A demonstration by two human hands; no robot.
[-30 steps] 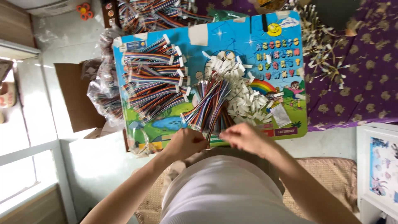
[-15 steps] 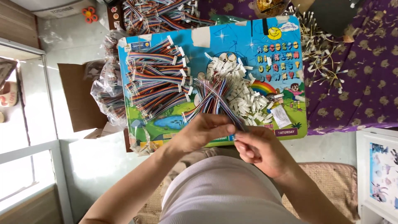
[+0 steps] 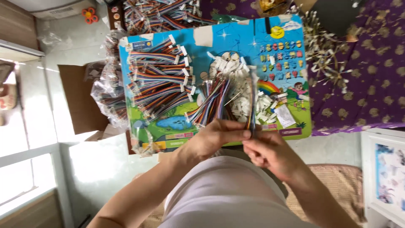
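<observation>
My left hand [image 3: 219, 137] grips a fanned bundle of multicoloured ribbon cables [image 3: 213, 103] at its near end, over a small blue picture table [image 3: 291, 50]. One separate cable strip [image 3: 252, 97] stands out from the bundle toward the table's far side, pinched between my left thumb and my right hand [image 3: 268, 152] at its lower end. A heap of white connectors [image 3: 236, 69] lies under and behind the cables. A stack of finished rainbow cables with white plugs [image 3: 158, 84] lies on the table's left part.
More cable bundles [image 3: 160, 10] lie beyond the table, and clear plastic bags [image 3: 107, 88] hang at its left. A purple patterned cloth [image 3: 363, 76] with scattered white bits [image 3: 322, 50] is at the right. A brown cardboard sheet [image 3: 78, 99] lies on the floor.
My hands came together near the table's front edge, then my right hand drew one strip out of the bundle to the right.
</observation>
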